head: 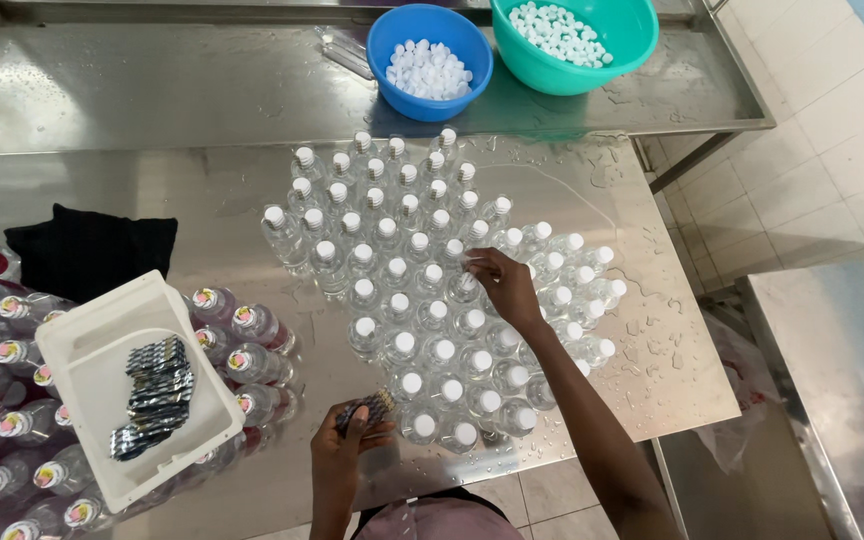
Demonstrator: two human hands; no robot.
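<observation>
Right hand [505, 288]: reaches over the cluster of capped clear bottles [432, 300] standing upright on the wet steel desk [152, 190]; fingers pinched on one bottle's cap, mid-cluster.
Left hand [350, 438]: near desk edge, fingers closed around a small stack of dark sleeves [376, 405].
Relation: sleeves lie below-left of the touched bottle; left hand nearer them.
White tray [82, 350]: more sleeves, further left.

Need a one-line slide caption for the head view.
Right hand touches a capped clear bottle in a cluster on a wet steel table; left hand holds dark seals.

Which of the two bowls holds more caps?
The green bowl at the top right; its caps spread wider than the small heap in the blue bowl beside it.
</observation>
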